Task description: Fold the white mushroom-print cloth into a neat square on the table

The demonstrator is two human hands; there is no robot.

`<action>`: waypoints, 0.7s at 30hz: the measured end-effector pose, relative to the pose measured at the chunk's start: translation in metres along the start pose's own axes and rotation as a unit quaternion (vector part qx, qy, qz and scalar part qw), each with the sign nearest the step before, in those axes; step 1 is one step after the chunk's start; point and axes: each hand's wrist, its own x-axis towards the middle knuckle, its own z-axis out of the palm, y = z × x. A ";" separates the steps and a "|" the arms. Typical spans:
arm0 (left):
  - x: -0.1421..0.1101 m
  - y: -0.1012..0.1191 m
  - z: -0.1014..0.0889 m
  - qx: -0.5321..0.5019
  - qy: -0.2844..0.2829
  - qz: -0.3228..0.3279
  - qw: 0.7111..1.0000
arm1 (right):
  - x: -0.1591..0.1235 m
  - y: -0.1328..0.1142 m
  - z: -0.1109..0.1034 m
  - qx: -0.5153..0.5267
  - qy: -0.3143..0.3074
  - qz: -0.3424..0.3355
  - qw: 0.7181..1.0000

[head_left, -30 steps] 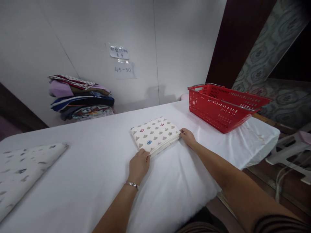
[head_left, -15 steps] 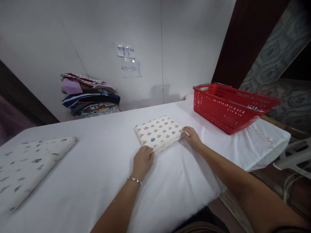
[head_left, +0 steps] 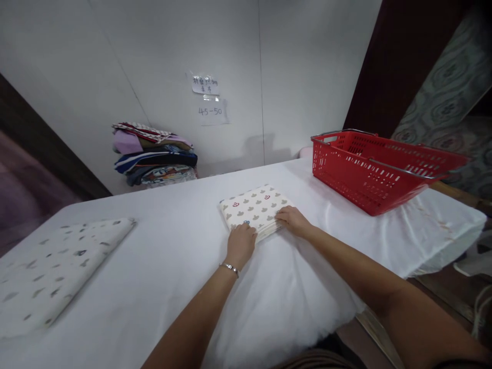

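Observation:
A folded cream cloth (head_left: 255, 204) with a print of beige mushroom-like shapes and a few red and blue ones lies on the white-covered table. My left hand (head_left: 242, 243), with a silver bracelet at the wrist, closes on its near left corner, fingers over the top. At the near right edge, my right hand (head_left: 294, 219) pinches the layers, fingertips on the upper face. The thumbs are largely hidden. To the left lies another folded cloth (head_left: 57, 269), white with a similar scattered print; neither hand touches it.
A red plastic basket (head_left: 365, 179) with metal handles stands at the table's right end. Behind the back left edge rises a stack of folded fabrics (head_left: 157, 156). Two handwritten paper signs (head_left: 213, 111) are taped to the wall. The white table cover (head_left: 165, 287) hangs over the front edge.
Both hands have come inward along the near edge of the cloth, closer together, with fingers further onto its top. The whole view has shifted slightly.

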 end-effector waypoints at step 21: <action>-0.013 -0.035 0.005 -0.176 0.100 -0.059 0.978 | 0.007 0.016 -0.012 0.109 0.026 0.067 0.992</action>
